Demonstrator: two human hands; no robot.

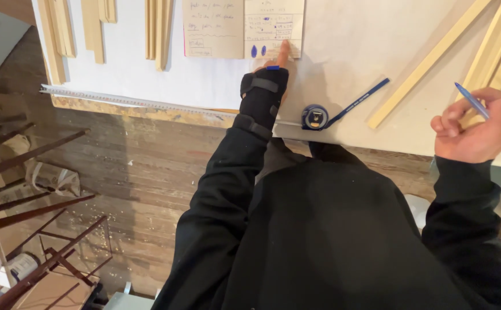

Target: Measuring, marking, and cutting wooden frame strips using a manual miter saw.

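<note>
My left hand (269, 80) wears a black wrist brace and points with one finger at the lower edge of a handwritten sheet of paper (273, 26) on the white table (342, 51). A second handwritten sheet (213, 28) lies just left of it. My right hand (473, 127) is raised at the right, closed around a blue pen with a red end (480, 112). A blue tape measure case (314, 117) sits near the table's front edge, its metal blade (135, 100) drawn out to the left along the edge.
Light wooden strips lie on the table: several at the top left (78, 28), one diagonal strip (428, 63) and more at the right (500, 43). Below is a worn wooden floor (141, 172) with sawdust. Dark wooden frames (26, 206) stand at the left.
</note>
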